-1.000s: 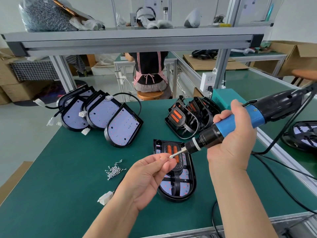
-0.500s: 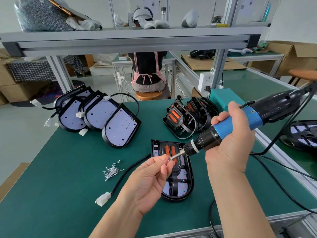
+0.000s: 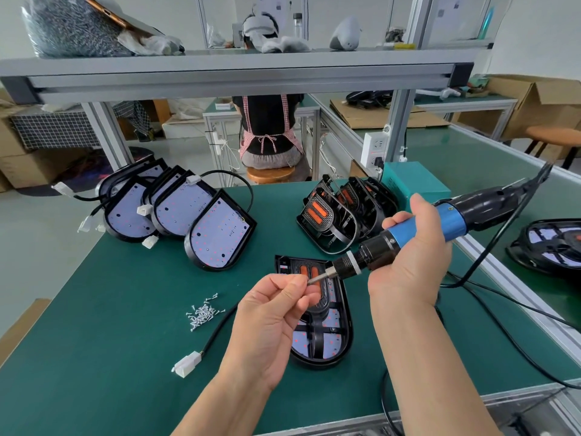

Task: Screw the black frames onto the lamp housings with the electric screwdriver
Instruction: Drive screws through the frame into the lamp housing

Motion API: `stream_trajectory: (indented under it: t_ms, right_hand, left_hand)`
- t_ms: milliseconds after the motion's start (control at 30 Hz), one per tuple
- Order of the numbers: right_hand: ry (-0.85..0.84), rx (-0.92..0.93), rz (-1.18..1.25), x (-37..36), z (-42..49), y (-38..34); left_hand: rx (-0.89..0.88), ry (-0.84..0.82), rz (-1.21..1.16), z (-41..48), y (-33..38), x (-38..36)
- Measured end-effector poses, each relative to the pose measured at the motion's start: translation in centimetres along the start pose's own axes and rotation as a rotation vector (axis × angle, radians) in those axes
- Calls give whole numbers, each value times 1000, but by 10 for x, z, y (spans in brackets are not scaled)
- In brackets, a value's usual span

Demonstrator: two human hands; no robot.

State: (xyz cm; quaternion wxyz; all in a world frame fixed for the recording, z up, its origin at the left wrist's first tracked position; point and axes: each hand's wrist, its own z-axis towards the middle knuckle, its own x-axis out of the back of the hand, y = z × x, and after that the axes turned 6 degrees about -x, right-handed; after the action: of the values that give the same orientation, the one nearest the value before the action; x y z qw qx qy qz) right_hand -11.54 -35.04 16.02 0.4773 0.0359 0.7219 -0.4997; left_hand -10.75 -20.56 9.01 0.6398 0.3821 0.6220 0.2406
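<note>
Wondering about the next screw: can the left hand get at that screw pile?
Probably yes: the screw pile lies beside the left hand, with only a thin cable lying between.

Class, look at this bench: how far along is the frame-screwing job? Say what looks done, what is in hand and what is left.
Done: possibly one framed lamp at the right edge. In hand: a frame lies on the front housing; the left hand pinches the bit, probably loading a screw, the right hand grips the electric screwdriver. Left: several bare housings, stacked frames, the screw pile.
</note>
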Motion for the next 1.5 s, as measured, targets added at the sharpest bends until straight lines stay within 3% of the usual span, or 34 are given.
stream_trajectory:
  t_ms: [100,333,433,567,767,900,1500]
  right_hand:
    - [-19,-69,6,-2,3,-2]
    - [18,-12,-140,9,9,11]
    - [33,-53,-63,7,13,13]
    - [-13,4,-15,5,16,21]
    - [-190,99,-180,1,5,45]
    - [-271,132,-242,-4,-1,56]
    - [-340,73,-275,-3,1,73]
  left_hand:
    - [10,1,2,0,0,0]
    - [30,-98,104,1,5,11]
    - [-36,-56,400,8,10,24]
    - [-196,227,816,34,5,44]
    - [33,46,1177,60,-18,39]
    - [58,39,1079,66,-25,42]
    - [111,51,902,65,-29,41]
